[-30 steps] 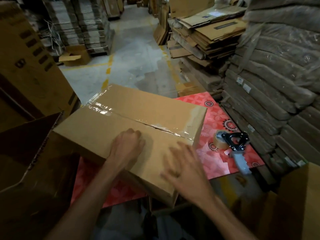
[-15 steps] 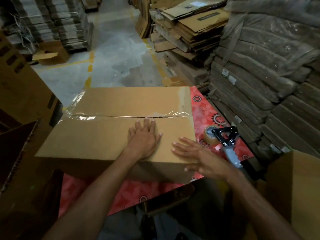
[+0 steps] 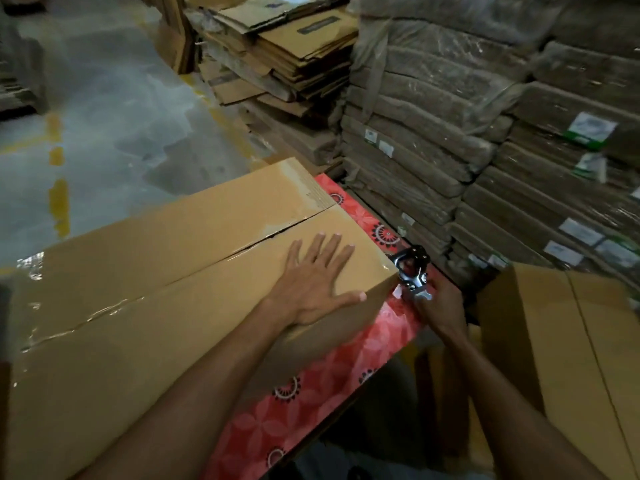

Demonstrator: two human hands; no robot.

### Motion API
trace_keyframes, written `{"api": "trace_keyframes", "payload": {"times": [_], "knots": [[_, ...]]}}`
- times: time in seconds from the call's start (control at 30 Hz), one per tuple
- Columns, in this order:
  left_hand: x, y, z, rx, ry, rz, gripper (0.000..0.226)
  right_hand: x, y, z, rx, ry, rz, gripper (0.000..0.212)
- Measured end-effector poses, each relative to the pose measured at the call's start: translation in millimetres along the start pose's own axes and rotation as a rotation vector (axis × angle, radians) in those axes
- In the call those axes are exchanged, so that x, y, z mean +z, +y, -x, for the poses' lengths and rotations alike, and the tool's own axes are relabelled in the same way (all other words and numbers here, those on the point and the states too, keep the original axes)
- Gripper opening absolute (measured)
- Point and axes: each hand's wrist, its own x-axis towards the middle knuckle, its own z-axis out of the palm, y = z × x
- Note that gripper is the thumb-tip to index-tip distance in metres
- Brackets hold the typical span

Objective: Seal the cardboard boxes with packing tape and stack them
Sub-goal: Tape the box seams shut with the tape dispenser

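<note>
Cardboard box (image 3: 145,306) sits on red floral tabletop (image 3: 311,403), matte corrugated, glossy clear tape over centre seam (wrinkled). My left hand (image 3: 313,277) lies flat, fingers spread, on its lid. Right hand (image 3: 438,306) grips metal-framed tape dispenser (image 3: 412,271) beside box corner.

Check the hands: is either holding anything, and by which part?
The right hand grips the tape dispenser by its handle. The left hand holds nothing: it lies flat on top of the cardboard box.

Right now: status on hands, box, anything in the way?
Left hand flat on taped brown cardboard box. Right hand grips black tape dispenser beside it. Nothing else on box top.
</note>
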Motion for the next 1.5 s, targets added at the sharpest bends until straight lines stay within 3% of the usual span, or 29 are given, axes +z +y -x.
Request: {"api": "trace_keyframes", "payload": {"times": [0.07, 0.17, 0.3, 0.5, 0.57, 0.7, 0.87, 0.9, 0.97, 1.03, 1.07, 1.13, 1.2, 1.27, 1.33, 1.4, 1.5], "knots": [[1.2, 0.4, -6.6, -0.008, -0.002, -0.013, 0.099, 12.5, 28.1, -12.8, 0.148, -0.091, 0.27, 0.055], [1.5, 4.8, -9.8, -0.014, 0.01, -0.014, 0.097, 18.6, 30.3, -12.9, 0.244, -0.234, 0.452, 0.043], [3.3, 7.4, -9.8, -0.031, 0.042, -0.007, 0.095, 24.6, 30.2, -21.0, 0.25, -0.271, 0.401, 0.027], [1.9, 19.9, -11.9, -0.066, 0.039, 0.007, 0.093, 34.2, 49.0, -54.9, 0.327, -0.325, 0.271, 0.058], [3.3, 27.9, -15.4, -0.089, 0.047, 0.01, 0.092, 21.0, 40.7, -65.6, 0.307, -0.373, 0.279, 0.057], [8.1, 45.3, -21.7, -0.146, 0.064, 0.003, 0.092, -22.4, 3.5, -85.6, 0.343, -0.284, 0.027, 0.024], [10.5, 59.2, -25.0, -0.197, 0.083, 0.008, 0.093, -56.3, -38.1, -88.9, 0.346, -0.184, -0.412, 0.013], [9.8, 60.1, -24.3, -0.201, 0.089, 0.014, 0.093, -61.8, -46.7, -85.7, 0.327, -0.187, -0.526, 0.005], [7.1, 61.0, -22.8, -0.208, 0.098, 0.029, 0.094, -74.3, -63.3, -82.5, 0.236, -0.286, -0.742, 0.015], [3.9, 59.2, -24.8, -0.189, 0.115, 0.056, 0.093, -84.6, -86.4, -84.7, 0.193, -0.373, -0.81, 0.003], [2.0, 55.0, -28.5, -0.168, 0.144, 0.085, 0.09, -85.9, -95.7, -89.3, 0.204, -0.405, -0.795, 0.012], [-5.7, 43.3, -41.3, -0.143, 0.281, 0.28, 0.073, -89.1, -116.3, -93.1, 0.213, -0.453, -0.728, 0.03], [-23.5, 29.7, -63.6, -0.217, 0.405, 0.766, 0.044, -91.5, -133.7, -92.7, 0.151, -0.465, -0.742, 0.023], [-52.7, 13.3, -91.5, -0.427, 0.407, 1.316, 0.03, -96.6, -150.1, -79.4, 0.093, -0.477, -0.723, 0.015], [-79.2, -12.5, -115.9, -0.613, 0.279, 1.712, 0.045, -96.3, -166.6, -64.9, 0.057, -0.517, -0.704, 0.015], [-96.3, -36.3, -126.9, -0.664, 0.102, 1.976, 0.057, -93.7, -181.1, -53.2, 0.063, -0.581, -0.701, 0.017], [-101.8, -50.1, -119.2, -0.663, -0.068, 2.068, 0.056, -88.5, -194.3, -41.9, 0.031, -0.667, -0.647, 0.015]]}}
